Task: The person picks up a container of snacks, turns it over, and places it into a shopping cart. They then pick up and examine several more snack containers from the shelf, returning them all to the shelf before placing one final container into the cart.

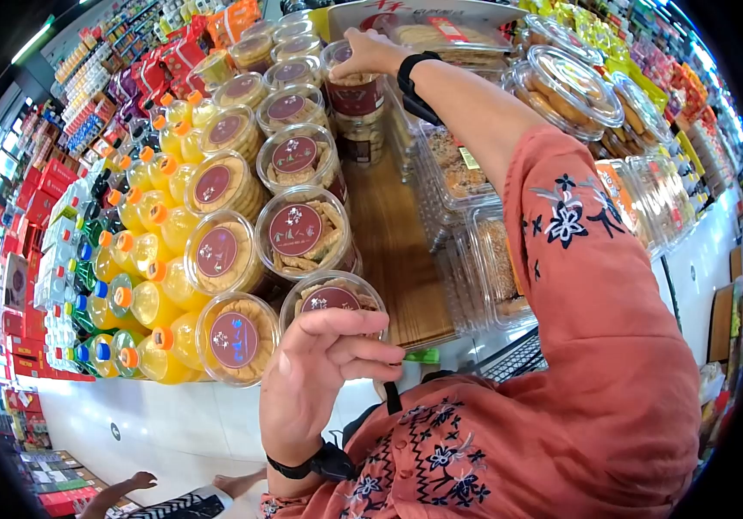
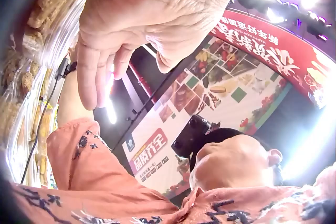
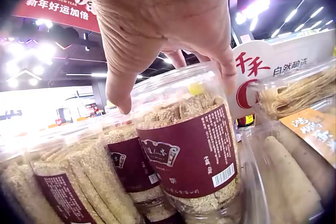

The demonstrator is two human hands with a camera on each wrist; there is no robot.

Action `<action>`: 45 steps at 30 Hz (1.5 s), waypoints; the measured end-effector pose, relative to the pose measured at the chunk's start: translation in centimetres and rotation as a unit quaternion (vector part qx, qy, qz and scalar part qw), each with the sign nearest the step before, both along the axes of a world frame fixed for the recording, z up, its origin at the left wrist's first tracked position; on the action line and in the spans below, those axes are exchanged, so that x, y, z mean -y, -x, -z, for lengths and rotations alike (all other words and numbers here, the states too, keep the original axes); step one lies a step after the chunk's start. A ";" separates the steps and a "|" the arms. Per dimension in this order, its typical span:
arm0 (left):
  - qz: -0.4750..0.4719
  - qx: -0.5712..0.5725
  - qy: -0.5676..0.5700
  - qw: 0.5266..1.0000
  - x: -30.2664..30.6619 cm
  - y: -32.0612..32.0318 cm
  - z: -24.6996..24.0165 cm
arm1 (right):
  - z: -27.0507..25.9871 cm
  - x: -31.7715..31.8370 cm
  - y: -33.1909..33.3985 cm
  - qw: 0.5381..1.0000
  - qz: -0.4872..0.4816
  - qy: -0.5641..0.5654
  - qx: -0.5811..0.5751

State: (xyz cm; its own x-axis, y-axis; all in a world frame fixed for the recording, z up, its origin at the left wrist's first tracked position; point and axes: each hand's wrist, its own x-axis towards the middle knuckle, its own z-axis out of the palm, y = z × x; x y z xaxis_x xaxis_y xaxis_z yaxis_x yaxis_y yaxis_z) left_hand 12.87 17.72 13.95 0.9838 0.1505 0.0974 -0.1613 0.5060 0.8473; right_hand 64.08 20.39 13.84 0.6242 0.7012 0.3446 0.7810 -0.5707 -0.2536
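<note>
At the far end of the jar rows, my right hand [image 1: 367,54] grips the top of a clear plastic jar [image 1: 356,97] with a dark red label. In the right wrist view, thumb and fingers straddle the lid of this jar [image 3: 191,142], which holds sesame-coated snack sticks. Another jar [image 1: 361,141] shows directly beneath it. My left hand [image 1: 311,372] is held near my body with loosely bent fingers and nothing in them. It overlaps the nearest snack jar [image 1: 332,296] in the head view. The left wrist view shows this hand [image 2: 149,22] from below.
Rows of lidded snack jars [image 1: 302,229] and orange drink bottles [image 1: 155,303] fill the left side. Clear boxes of pastries [image 1: 497,259] are stacked at right beside a bare wooden strip [image 1: 389,251]. Another person's arm [image 1: 121,495] shows at lower left.
</note>
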 end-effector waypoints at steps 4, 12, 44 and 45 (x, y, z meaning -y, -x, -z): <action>-0.016 0.003 -0.030 0.999 0.0 -0.2 0.2 | 1.2 -0.3 -1.3 1.000 0.006 -0.005 -0.021; -0.010 -0.001 -0.038 0.999 -0.2 -0.4 0.3 | 3.0 -1.7 -3.1 0.999 0.006 -0.037 0.002; -0.024 -0.011 0.011 1.000 0.2 -0.4 -0.1 | 2.4 -1.9 -3.3 0.999 0.019 0.021 0.015; -0.025 -0.013 0.011 1.000 0.2 -0.5 -0.1 | 2.3 -1.6 -3.3 0.999 0.009 0.029 0.017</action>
State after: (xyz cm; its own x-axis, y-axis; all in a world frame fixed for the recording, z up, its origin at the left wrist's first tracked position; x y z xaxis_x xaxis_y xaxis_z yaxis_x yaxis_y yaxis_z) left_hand 13.33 17.52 14.08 0.9773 0.2006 0.0681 -0.1645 0.5162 0.8405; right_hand 67.34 22.02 11.51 0.6260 0.7090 0.3247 0.7777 -0.5984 -0.1926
